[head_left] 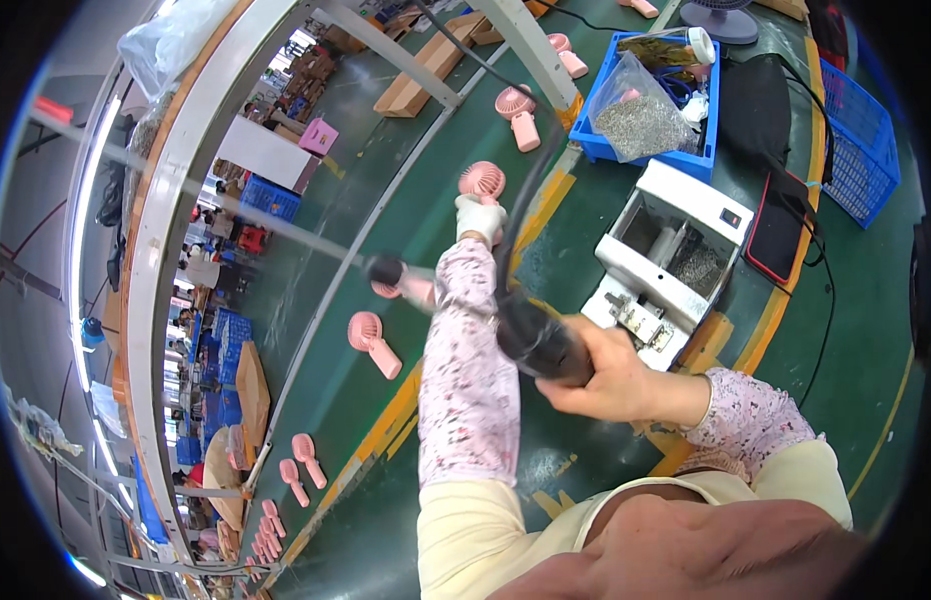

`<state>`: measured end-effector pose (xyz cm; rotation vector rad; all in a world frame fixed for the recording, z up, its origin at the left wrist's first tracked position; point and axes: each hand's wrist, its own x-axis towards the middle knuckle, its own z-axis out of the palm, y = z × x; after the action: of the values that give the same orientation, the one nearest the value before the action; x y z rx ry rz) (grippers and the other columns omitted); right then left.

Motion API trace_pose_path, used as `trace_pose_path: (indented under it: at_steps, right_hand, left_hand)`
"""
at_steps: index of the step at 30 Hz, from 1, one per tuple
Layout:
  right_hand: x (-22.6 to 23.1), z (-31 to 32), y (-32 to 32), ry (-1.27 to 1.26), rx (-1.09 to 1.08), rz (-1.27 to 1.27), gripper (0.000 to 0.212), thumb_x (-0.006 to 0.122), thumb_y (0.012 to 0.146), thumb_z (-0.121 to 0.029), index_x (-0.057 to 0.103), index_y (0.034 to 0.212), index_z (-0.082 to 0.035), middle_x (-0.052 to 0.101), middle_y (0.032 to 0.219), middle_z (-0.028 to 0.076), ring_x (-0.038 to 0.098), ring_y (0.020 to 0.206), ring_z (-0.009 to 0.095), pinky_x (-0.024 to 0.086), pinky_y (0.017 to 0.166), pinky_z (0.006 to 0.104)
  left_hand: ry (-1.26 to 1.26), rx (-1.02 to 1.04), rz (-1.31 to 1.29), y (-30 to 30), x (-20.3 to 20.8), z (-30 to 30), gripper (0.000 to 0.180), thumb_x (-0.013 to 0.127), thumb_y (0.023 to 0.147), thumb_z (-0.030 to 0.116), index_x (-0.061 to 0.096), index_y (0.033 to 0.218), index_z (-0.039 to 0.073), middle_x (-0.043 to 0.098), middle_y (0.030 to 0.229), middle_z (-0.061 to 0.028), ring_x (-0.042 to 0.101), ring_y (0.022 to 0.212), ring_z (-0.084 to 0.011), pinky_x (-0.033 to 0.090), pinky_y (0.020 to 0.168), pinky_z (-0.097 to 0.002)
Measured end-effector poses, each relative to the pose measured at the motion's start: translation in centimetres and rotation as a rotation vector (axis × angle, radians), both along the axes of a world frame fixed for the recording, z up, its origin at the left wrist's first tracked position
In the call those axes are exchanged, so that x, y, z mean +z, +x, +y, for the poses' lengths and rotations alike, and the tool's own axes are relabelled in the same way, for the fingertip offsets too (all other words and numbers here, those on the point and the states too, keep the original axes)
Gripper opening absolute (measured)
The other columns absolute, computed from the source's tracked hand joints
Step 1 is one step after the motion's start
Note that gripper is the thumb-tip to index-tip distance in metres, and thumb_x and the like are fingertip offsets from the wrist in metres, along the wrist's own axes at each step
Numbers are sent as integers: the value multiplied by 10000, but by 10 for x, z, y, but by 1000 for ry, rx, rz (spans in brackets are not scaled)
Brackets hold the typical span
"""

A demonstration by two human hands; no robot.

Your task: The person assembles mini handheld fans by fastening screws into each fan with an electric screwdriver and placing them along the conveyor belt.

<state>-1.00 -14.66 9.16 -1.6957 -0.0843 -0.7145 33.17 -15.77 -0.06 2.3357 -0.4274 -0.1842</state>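
My left hand [480, 214], in a white glove, reaches out over the green belt. Its fingers are closed round the handle of a pink handheld fan [483, 180], whose round grille shows beyond them. A black electric screwdriver [542, 347] is gripped in my bare right hand [618, 375], close beside my left forearm. From the screwdriver a dark cable runs upward; its tip is not plain to see. Another pink fan [416, 290] lies left of my left forearm, partly covered by a blurred black round piece [384, 268]. One more fan [374, 345] lies nearer.
A white screw feeder [724, 222] with screws inside stands right of the belt. Behind it, a blue bin [646, 165] carries a clear bag of screws [641, 125]. A black-and-red tablet-like item [779, 228] lies rightward. More pink fans [306, 458] line the belt; a metal frame [166, 230] rises left.
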Motion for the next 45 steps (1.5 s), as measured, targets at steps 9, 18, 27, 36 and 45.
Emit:
trace_pose_path:
  at_steps: [9,18,27,36,45]
  right_hand:
    - [10,-32,3,-221,-594,-273,533,758,677,-84,490,1123,34,622,824,131,643,675,232,501,609,309]
    - [11,-7,11,160,-432,-36,368,720,720,-59,520,1023,3,607,741,59,573,608,121,461,575,256]
    - [5,-20,7,-105,-521,-226,378,726,716,-52,524,1031,-1,597,718,61,575,592,127,461,562,250]
    - [0,0,10,198,-337,-96,379,724,723,-49,515,1035,3,610,710,48,571,603,87,462,558,243]
    - [7,-18,10,-171,-598,-208,440,740,702,-57,511,1072,7,613,735,67,596,605,129,477,570,261]
  left_hand:
    - [-1404,-219,1360,-222,22,125,251,596,824,67,481,1047,62,534,919,-72,550,803,-193,489,717,-318]
    - [-829,-448,777,-338,4,154,226,574,829,-15,466,1023,27,545,941,-86,556,834,-207,480,765,-332]
    - [-997,-223,1060,-344,11,146,140,551,865,-9,503,997,-9,557,850,-65,566,756,-162,481,713,-270]
    - [-1086,-19,1325,-341,18,142,175,570,837,-19,533,1006,1,584,827,-70,592,753,-183,488,714,-286]
    - [-1005,-146,1071,-344,8,145,197,604,777,-44,558,961,9,604,810,-78,603,742,-194,491,715,-297]
